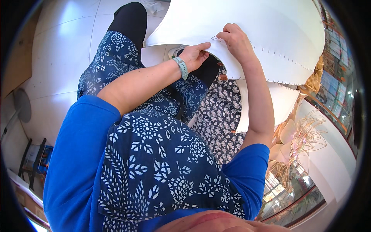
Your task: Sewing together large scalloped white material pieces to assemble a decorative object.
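A large stiff white sheet [247,19] arches across the upper part of the head view, over my knees. A row of short dark stitches [282,58] runs along its near right part. My left hand [195,56], with a pale green watch [181,68] on the wrist, pinches the sheet's near edge, thumb above and fingers underneath. Just right of it, my right hand [236,38] is closed, thumb against fingers, on a thin curved needle [214,37] at the sheet's surface. Its far end and any thread are too small to make out.
A smaller white panel [284,101] lies below the sheet, right of a dark flowered cloth [222,110]. Dried straw and wiry stems [299,137] stand at the right, near glass-fronted shelves [336,92]. Pale floor tiles [73,58] and a black rack [35,158] are at the left.
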Motion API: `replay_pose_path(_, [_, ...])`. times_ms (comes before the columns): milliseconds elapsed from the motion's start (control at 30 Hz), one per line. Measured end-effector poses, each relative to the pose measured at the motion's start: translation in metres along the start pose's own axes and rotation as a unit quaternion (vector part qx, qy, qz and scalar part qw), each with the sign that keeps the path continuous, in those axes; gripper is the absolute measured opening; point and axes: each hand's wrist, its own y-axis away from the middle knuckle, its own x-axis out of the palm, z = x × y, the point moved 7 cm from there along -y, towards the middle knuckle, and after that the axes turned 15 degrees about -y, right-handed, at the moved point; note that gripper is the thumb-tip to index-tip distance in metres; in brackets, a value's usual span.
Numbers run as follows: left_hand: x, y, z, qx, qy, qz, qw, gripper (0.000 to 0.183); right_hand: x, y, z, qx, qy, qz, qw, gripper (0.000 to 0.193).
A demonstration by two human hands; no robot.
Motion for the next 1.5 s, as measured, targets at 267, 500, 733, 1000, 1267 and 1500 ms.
replay_pose_path(267, [0.0,-0.003,0.0,-0.002,0.0,0.009,1.0,0.015,-0.001,-0.001,0.002,-0.002,0.001,0.006,1.0,0.018])
replay_pose_path(500, [-0.001,-0.004,0.002,-0.005,0.003,0.011,1.0,0.015,-0.003,-0.002,0.005,0.003,-0.01,0.005,1.0,0.017])
replay_pose_path(733, [-0.001,-0.003,0.001,-0.005,0.003,0.01,1.0,0.016,-0.001,-0.003,0.005,0.003,0.008,0.016,1.0,0.017])
replay_pose_path(1000, [-0.01,0.001,0.001,0.001,0.026,-0.019,0.999,0.012,0.005,-0.016,0.021,-0.039,0.067,0.062,0.995,0.011])
replay_pose_path(1267, [-0.014,0.006,-0.004,-0.004,-0.009,-0.006,1.0,0.009,0.009,-0.026,0.011,-0.017,0.055,0.098,0.994,0.008])
replay_pose_path(1500, [-0.016,0.004,-0.004,-0.005,-0.028,-0.021,0.999,0.011,0.009,-0.002,-0.031,0.145,-0.152,0.067,0.975,0.01])
